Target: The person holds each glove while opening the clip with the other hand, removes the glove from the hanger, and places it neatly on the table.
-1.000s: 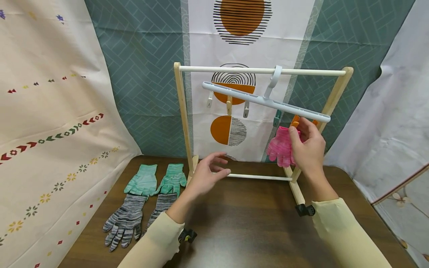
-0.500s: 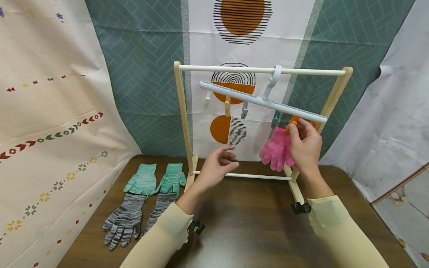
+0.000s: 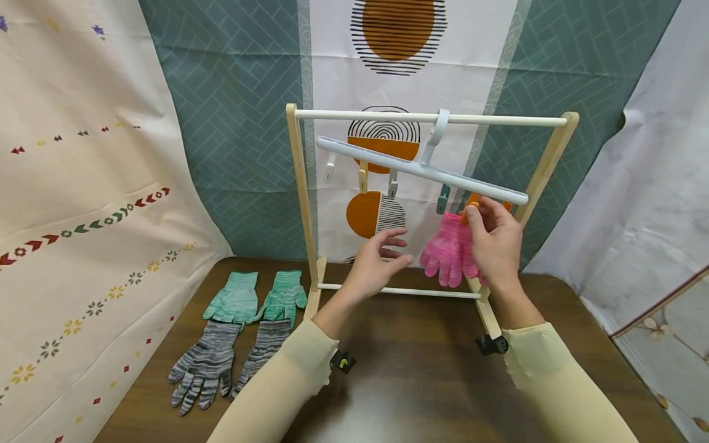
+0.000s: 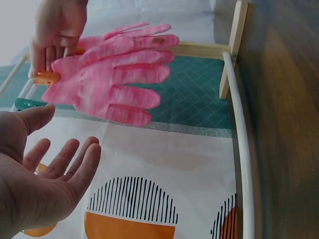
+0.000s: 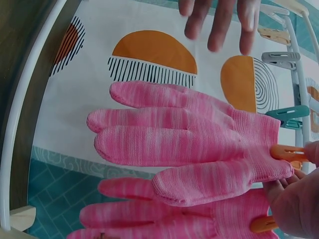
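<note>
My right hand (image 3: 498, 246) pinches an orange clothespin (image 5: 285, 152) at the right end of a tilted pale hanger (image 3: 421, 169). That clothespin grips the cuff of a pink glove (image 5: 189, 129). Behind it a second pink glove (image 5: 169, 214) dangles from another orange clothespin (image 5: 263, 224). To the left, my left hand (image 3: 376, 261) is in the air with fingers spread and relaxed, holding nothing; the left wrist view shows its palm (image 4: 40, 194) below the pink gloves.
The hanger hooks over the top bar of a wooden rack (image 3: 365, 115). Further along it hang a teal clothespin (image 3: 443, 199) and several pale ones. On the table's left side lie mint gloves (image 3: 235, 298) and dark striped gloves (image 3: 207, 363). Patterned cloth stands behind.
The hanger has slid left along the bar, the pink gloves and my right hand shifting left with it. My left hand has moved right and up, closer to the gloves.
</note>
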{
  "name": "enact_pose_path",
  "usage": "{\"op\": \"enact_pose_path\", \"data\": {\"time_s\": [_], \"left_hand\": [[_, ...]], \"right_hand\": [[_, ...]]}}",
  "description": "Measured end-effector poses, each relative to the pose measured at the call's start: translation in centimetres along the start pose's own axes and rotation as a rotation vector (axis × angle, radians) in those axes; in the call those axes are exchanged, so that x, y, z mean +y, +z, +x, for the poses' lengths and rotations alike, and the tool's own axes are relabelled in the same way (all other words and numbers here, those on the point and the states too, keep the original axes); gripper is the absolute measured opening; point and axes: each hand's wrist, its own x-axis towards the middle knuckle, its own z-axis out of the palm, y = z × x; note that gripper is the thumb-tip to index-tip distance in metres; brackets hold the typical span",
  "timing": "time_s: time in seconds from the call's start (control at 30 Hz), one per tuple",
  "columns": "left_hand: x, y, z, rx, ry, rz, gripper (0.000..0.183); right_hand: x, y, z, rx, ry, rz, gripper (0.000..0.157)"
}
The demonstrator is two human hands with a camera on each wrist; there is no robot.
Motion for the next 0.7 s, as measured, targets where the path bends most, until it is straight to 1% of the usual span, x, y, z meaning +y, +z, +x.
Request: {"op": "enact_pose_path", "data": {"time_s": [0.17,0.4,0.53,0.7], "left_hand": [[0.1,0.7,1.2,0.004,0.010,-0.015,0.052],[0.0,2.1,2.7,-0.017,0.017,-0.037,0.053],[0.0,2.8,3.3,-0.016,0.014,-0.045,0.052],[0.3,3.4,3.6,-0.003,0.007,-0.012,0.048]], "right_hand": [[-0.2,0.3,-0.1,-0.012,0.008,0.012,0.039],[-0.4,0.8,-0.4,-0.022,0.020,0.005,0.040],[-0.7,1.0,-0.6,-0.032,0.025,-0.005,0.041],[-0.9,1.1,-0.6,-0.033,0.017,-0.004,0.040]]}}
